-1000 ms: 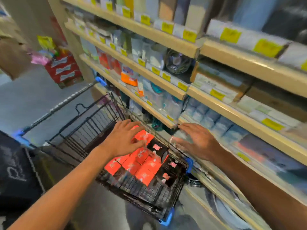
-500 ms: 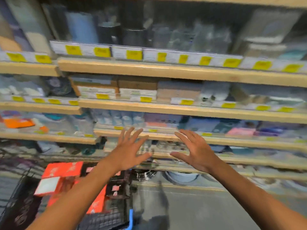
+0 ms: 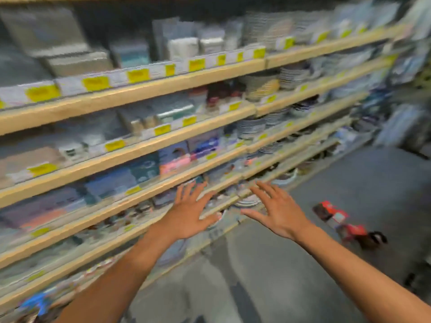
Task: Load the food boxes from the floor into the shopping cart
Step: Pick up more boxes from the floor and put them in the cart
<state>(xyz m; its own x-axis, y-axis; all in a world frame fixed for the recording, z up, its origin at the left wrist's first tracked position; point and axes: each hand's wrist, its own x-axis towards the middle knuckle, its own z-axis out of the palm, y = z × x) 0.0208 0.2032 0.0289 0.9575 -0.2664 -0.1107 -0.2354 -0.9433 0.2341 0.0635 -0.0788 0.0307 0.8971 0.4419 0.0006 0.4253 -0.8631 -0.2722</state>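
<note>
Several red and black food boxes [image 3: 342,223] lie on the grey floor at the right, blurred by motion. My left hand [image 3: 190,214] and my right hand [image 3: 277,212] are both stretched out in front of me with fingers spread, holding nothing. My right hand is left of the boxes and well apart from them. The shopping cart is almost out of view; only a blurred blue bit [image 3: 35,304] shows at the bottom left corner.
Long wooden shelves [image 3: 149,87] with yellow price tags run along the left and centre, stocked with boxes, plates and bowls. The grey floor [image 3: 291,264] stretches to the right. More stocked racks [image 3: 405,127] stand at the far right.
The view has swung right, away from the cart and its boxes. Both empty hands have moved right with it, and boxes on the floor have come into sight.
</note>
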